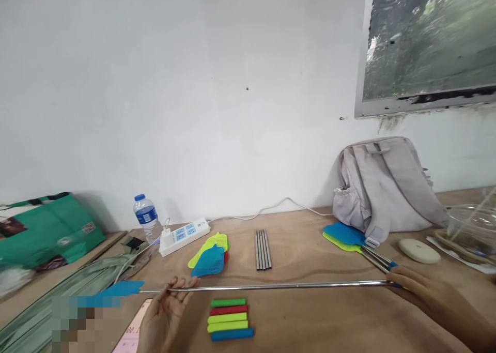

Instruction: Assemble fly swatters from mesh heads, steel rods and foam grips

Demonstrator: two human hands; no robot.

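Note:
A telescopic fly swatter (279, 287) with a long metal rod stretches level across the table in front of me. My left hand (168, 306), palm up, has its fingers around the rod near the blue swatter head (124, 288). At the other end my right hand (422, 291) is closed on the handle, which is mostly hidden. Below the rod lie several coloured handle grips (228, 318) in green, red, yellow and blue. Beyond it are loose swatter heads (209, 260) and a row of metal rods (263, 252). Near my right hand lie stacked fly swatters (344, 236).
A power strip (184, 236) and a water bottle (147, 216) stand at the back left, beside a green bag (50, 231). A phone (132, 330) lies by my left hand. A backpack (387, 185), a pale round object (419, 250) and a clear container (473, 221) are at right.

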